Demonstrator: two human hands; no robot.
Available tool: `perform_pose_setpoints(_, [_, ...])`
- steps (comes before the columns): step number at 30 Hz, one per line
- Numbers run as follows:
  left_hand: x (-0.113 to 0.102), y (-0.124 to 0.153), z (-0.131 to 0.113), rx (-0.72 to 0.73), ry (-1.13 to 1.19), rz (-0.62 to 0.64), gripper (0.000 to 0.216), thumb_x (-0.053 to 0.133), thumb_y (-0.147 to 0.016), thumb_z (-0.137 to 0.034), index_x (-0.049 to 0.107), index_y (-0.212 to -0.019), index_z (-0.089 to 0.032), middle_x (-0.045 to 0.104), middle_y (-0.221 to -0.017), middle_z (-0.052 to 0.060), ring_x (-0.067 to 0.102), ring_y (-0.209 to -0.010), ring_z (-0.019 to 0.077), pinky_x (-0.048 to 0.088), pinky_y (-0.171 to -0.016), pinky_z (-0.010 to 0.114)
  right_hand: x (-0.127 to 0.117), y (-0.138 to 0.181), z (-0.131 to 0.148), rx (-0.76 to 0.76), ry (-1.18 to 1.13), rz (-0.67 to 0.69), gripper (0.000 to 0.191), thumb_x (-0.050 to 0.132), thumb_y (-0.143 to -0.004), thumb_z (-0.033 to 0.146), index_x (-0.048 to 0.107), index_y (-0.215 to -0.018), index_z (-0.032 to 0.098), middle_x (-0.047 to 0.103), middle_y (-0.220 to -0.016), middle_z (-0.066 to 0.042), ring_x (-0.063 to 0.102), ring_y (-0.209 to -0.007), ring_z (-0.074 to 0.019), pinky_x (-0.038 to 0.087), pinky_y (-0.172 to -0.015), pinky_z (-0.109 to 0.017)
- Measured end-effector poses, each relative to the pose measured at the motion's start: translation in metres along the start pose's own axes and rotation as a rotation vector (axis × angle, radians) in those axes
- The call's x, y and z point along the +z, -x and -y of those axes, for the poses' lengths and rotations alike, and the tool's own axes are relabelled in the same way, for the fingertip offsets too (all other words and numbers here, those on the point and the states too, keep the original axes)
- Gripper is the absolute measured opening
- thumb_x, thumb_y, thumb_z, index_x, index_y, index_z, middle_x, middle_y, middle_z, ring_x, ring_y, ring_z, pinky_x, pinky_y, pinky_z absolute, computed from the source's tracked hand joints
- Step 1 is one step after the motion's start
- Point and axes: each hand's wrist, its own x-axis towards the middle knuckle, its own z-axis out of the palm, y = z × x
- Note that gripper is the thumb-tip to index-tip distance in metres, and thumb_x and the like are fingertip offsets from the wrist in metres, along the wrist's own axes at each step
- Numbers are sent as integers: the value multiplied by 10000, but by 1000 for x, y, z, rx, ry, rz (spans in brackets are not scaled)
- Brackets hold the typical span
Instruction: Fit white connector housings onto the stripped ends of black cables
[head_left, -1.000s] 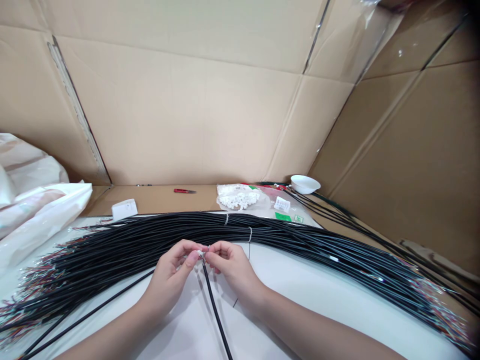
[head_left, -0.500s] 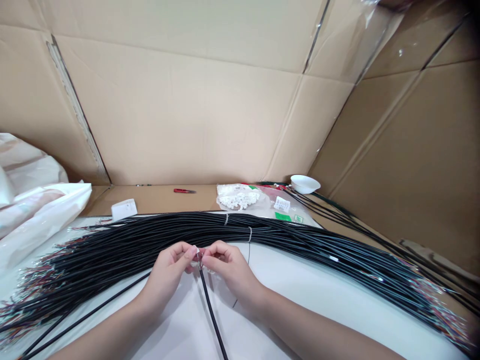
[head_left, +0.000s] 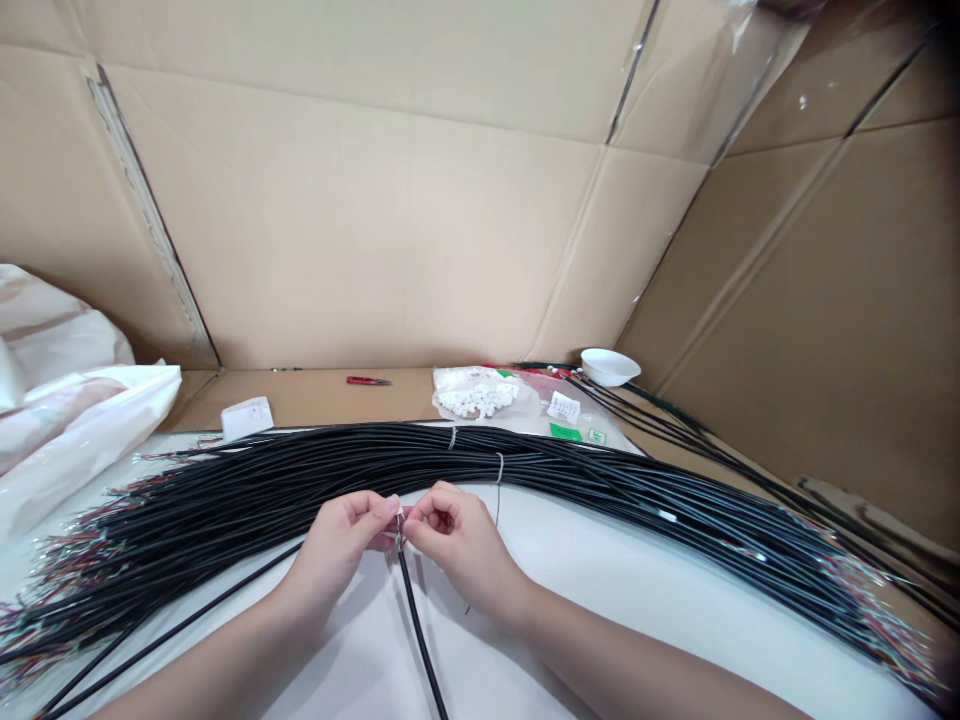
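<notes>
A black cable (head_left: 418, 630) runs up from the bottom edge to my two hands, and thin stripped wires fan out of its end between my fingers. My left hand (head_left: 351, 530) pinches a small white connector (head_left: 400, 510) at the wire tips between thumb and index finger. Close beside it, my right hand (head_left: 456, 530) is closed on one or more of the thin wires; the fingertips partly hide them. Just behind both hands lies a thick bundle of black cables (head_left: 300, 475), tied with grey ties, with coloured wire ends at both sides.
At the back are a bag of white connectors (head_left: 480, 395), a red-handled pair of snips (head_left: 367, 381) and a white bowl (head_left: 610, 367). A white paper tag (head_left: 247, 417) stands left, near crumpled white plastic (head_left: 82, 410). Cardboard walls (head_left: 375, 220) enclose the white table.
My hands have shifted slightly, and the cable end sits a little lower. The right fingertips have changed position at the wires. My left hand keeps its pinch on the connector.
</notes>
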Motion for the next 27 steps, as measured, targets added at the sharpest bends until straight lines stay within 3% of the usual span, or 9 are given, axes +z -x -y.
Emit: perform_pose_setpoints(27, [0,1,-1,0,-62,0,267,561,-749,-334,553,-561,-144,549,-581,-12,477,-590,120,395,-593,223,2,1,0,10,-37,-4,119,537,-672,176,543,-555,152,443,-588,24,411,-574,-101,316,-536,-213])
